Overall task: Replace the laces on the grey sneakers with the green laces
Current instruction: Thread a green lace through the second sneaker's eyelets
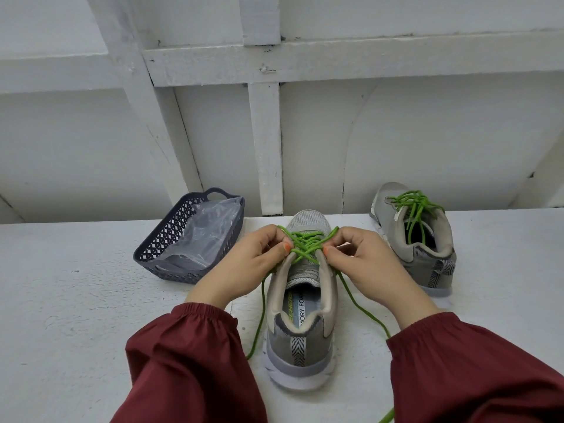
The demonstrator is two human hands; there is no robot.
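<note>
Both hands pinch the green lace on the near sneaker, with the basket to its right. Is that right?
No. The head view shows the basket to the left of the near sneaker; the left hand and right hand do pinch its green lace.

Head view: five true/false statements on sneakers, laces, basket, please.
1. The left hand and right hand each pinch the green lace on the near sneaker. True.
2. The basket stands left of the near sneaker, the far sneaker right of it. True.
3. The far sneaker has no lace. False: a second green lace is threaded through it.
4. The basket holds shoes. False: only a clear plastic bag shows inside.
5. The near sneaker's lace is tied in a bow. False: its loose ends trail down both sides.
</note>
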